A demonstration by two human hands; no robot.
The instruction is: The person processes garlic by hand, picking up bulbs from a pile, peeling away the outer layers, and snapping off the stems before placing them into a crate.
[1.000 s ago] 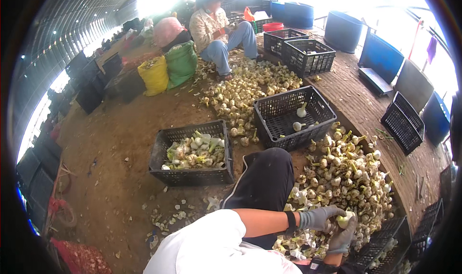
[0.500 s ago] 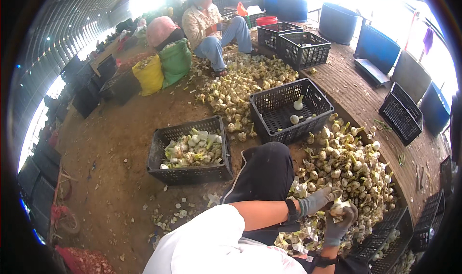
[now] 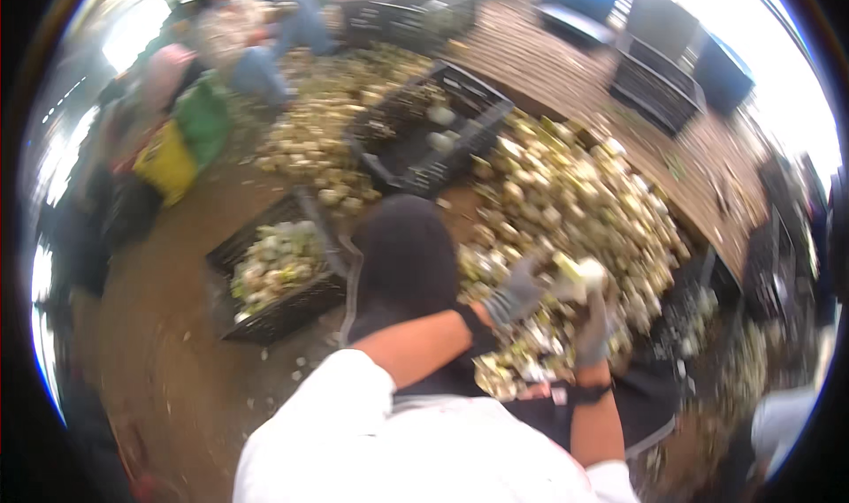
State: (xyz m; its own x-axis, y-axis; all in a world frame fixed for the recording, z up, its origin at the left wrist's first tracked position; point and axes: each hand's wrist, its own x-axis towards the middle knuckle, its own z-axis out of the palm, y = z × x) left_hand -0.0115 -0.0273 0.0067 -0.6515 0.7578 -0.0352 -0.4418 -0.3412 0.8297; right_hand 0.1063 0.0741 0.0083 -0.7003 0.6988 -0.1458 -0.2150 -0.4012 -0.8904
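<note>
A whitish garlic bulb [image 3: 584,276] with a pale green stem sits in the fingers of my gloved right hand [image 3: 595,328], which is closed around its right side. My gloved left hand [image 3: 516,293] is right beside the stem, its fingers smeared by motion; whether they touch the bulb I cannot make out. Both grey gloves hover over a large heap of garlic bulbs [image 3: 575,185]. Peeled skins [image 3: 500,375] lie on the near part of the heap, close to my lap.
Ahead stands a black crate [image 3: 416,171] with a few white bulbs. Another crate [image 3: 283,322], at left, holds trimmings and bulbs. Someone in a patterned top [image 3: 232,30] sits at far left, near green [image 3: 202,118] and yellow sacks [image 3: 166,167]. More crates [image 3: 656,87] stand right.
My view has swung right, so the scene shifts left and blurs. The bulb now looks whiter, its stem showing toward the left hand. My right hand still holds it.
</note>
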